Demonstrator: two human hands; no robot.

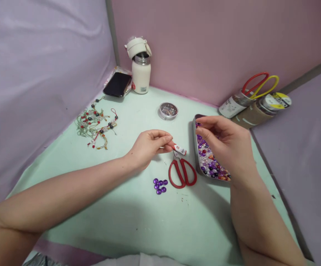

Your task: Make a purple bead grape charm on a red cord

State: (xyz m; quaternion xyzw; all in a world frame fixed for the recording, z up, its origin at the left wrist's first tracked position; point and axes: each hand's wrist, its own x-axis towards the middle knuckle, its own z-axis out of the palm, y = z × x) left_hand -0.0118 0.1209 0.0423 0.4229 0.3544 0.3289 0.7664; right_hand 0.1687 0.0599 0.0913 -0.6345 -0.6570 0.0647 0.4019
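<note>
My left hand (155, 145) is closed in a pinch; whatever is between its fingertips is too small to make out. Right at those fingertips lies a small white and red stick-shaped object (180, 149), over the blades of red-handled scissors (183, 173). A small cluster of purple beads (159, 186) sits on the table left of the scissors handles. My right hand (223, 142) hovers over a metal tin (197, 162) of mixed purple, clear and orange beads (209, 157), hiding part of it. Its thumb and index finger are apart, and I see nothing between them.
Beaded strings (94, 123) lie in a heap at left. Behind them are a black phone (118, 84) and a white bottle (141, 75) with its lid tipped open. A round clear case (168, 111) stands mid-table. Two cans (234, 105), one holding scissors, stand at back right.
</note>
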